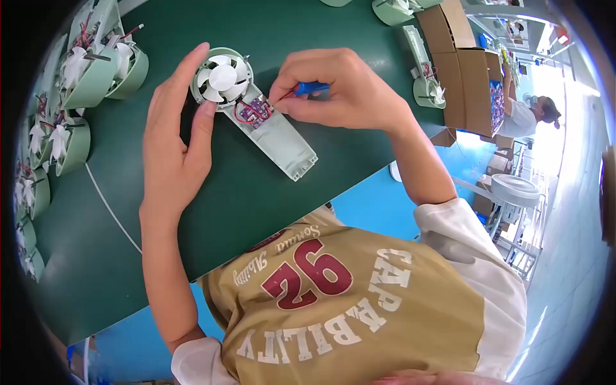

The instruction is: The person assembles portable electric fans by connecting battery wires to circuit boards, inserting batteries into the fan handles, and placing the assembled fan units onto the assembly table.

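A pale green half-shell fan housing (279,144) lies on the table, its round end at the upper left and its handle slanting to the lower right. White fan blades (222,77) fill the round end. Below them, a small purple circuit board (255,114) with red and dark wires sits in the handle. My left hand (174,131) grips the round end between thumb and fingers. Over the board's right edge, my right hand (343,90) pinches a small blue-handled tool (312,87); a thin red part runs from it toward the board. Fingers hide its tip.
Several similar fan housings (86,77) are stacked along the table's left side. Another housing (423,77) lies by cardboard boxes (471,86) at the right. A thin white cable (110,204) crosses the green table (256,212). Beyond the boxes is another person (523,115).
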Motion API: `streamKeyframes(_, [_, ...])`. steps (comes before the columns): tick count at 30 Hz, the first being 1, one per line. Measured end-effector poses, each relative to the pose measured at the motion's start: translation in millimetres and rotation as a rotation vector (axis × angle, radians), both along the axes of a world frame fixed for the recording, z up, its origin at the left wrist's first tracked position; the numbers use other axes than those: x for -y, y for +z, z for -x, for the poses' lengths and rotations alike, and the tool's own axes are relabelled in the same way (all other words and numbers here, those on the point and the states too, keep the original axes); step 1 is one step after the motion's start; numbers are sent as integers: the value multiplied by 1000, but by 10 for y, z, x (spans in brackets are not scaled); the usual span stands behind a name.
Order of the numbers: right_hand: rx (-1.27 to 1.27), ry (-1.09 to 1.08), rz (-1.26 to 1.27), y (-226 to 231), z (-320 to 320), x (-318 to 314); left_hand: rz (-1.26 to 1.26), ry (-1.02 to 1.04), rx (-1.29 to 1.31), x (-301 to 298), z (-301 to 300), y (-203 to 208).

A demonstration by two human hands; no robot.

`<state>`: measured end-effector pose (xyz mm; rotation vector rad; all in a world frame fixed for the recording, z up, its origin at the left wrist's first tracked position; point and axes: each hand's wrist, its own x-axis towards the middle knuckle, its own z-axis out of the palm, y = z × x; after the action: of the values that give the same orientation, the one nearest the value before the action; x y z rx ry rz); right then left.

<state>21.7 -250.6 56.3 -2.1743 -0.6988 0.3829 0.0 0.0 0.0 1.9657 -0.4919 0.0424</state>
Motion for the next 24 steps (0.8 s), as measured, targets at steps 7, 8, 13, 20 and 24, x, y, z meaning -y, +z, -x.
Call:
streamKeyframes(7, [100, 54, -41, -52, -9, 18, 88, 56, 48, 34, 19, -44])
streamKeyframes(8, [114, 60, -51, -52, -11, 21, 90, 55, 60, 39, 15, -50])
streamKeyframes(13, [182, 93, -57, -81, -24, 22, 82, 64, 78, 49, 6, -67])
streamKeyframes(20, [379, 188, -90, -129, -46, -2, 41, 22, 45, 3, 16, -71])
streamKeyframes(24, [469, 222, -85, -123, -51, -1, 49, 25, 51, 13, 23, -88])
